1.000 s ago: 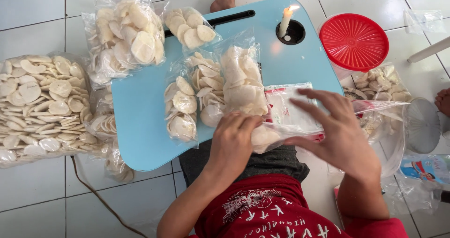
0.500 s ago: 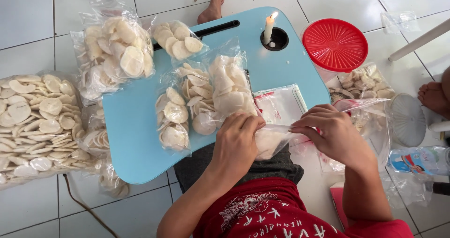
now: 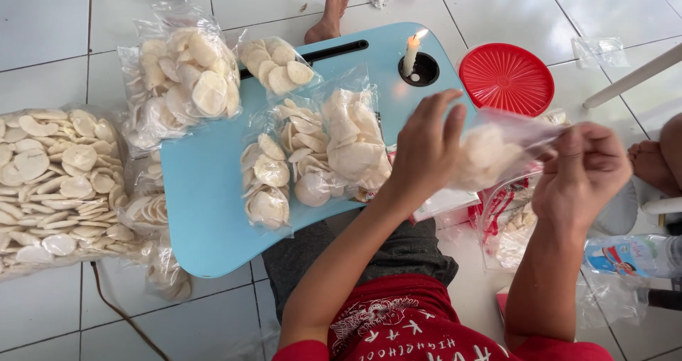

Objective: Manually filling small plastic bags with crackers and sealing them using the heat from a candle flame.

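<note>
Both my hands hold one clear plastic bag of white round crackers [image 3: 490, 151], lifted above the right edge of the light blue lap table [image 3: 206, 205]. My left hand [image 3: 426, 148] grips the filled end. My right hand [image 3: 582, 173] pinches the bag's open mouth. A lit white candle [image 3: 410, 52] stands in the table's round cup hole just beyond my left hand. Three filled cracker bags [image 3: 312, 155] lie side by side on the table to the left of my hands.
A large cracker bag [image 3: 181, 80] and a smaller one [image 3: 275, 64] rest at the table's far edge. A big open pile of crackers [image 3: 53, 183] lies on the tiled floor at left. A red round lid [image 3: 506, 78] sits right of the candle. Another person's foot [image 3: 328, 13] shows beyond the table.
My hands have lifted the cracker bag off the table and up to the right, towards the candle. The right hand now pinches the bag's mouth.
</note>
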